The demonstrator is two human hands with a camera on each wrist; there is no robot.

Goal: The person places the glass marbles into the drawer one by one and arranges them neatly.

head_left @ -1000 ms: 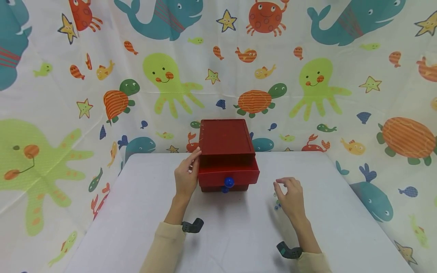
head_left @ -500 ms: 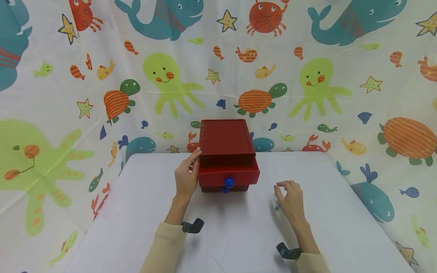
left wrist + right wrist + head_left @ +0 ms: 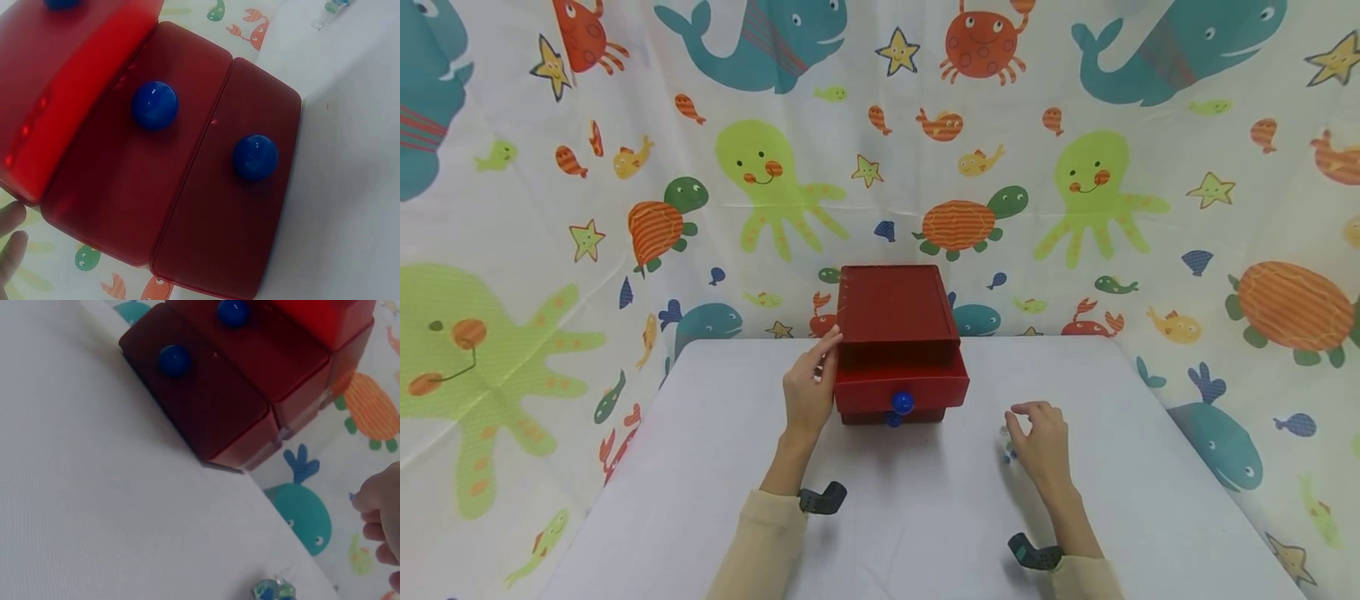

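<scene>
The glossy red three-drawer cabinet point(image 3: 892, 302) is being touched at its side by the left hand point(image 3: 807, 388), fingers extended, its top drawer point(image 3: 867, 396) being left open. The right hand point(image 3: 1042, 442) is being lowered slightly beside small glassy blue-green beads point(image 3: 274, 590) on the white table point(image 3: 700, 433), so work is seemingly being centred there; whether anything is being pinched by its narrowed fingers cannot be told.
</scene>
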